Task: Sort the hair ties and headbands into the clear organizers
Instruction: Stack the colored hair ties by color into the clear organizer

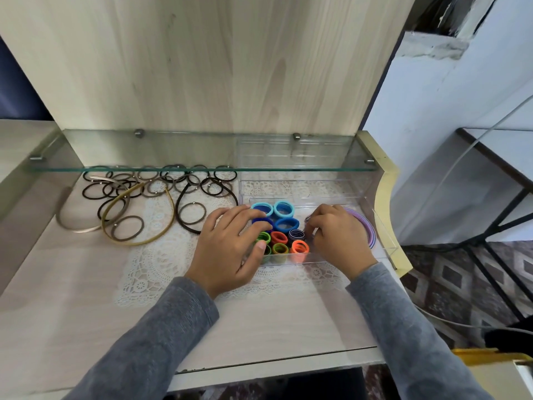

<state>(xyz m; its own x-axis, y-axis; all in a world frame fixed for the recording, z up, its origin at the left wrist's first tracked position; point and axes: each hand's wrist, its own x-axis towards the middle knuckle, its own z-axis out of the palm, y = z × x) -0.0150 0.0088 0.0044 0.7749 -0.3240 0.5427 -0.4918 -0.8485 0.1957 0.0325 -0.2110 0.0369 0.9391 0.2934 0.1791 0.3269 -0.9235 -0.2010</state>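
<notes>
The left grip point(230, 246) lies spread over the blue hair ties point(287, 224). The right grip point(336, 235) curls, and I cannot tell what it holds. Nudging the clear organizer point(386, 249) could topple the ties standing between them.

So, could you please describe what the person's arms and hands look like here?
Both arms wear long grey sleeves of soft, slightly heathered fabric, the left sleeve and right sleeve ending at the wrists. The left grip and right grip are bare hands: no gloves, rings, watch or bracelet show.
</notes>
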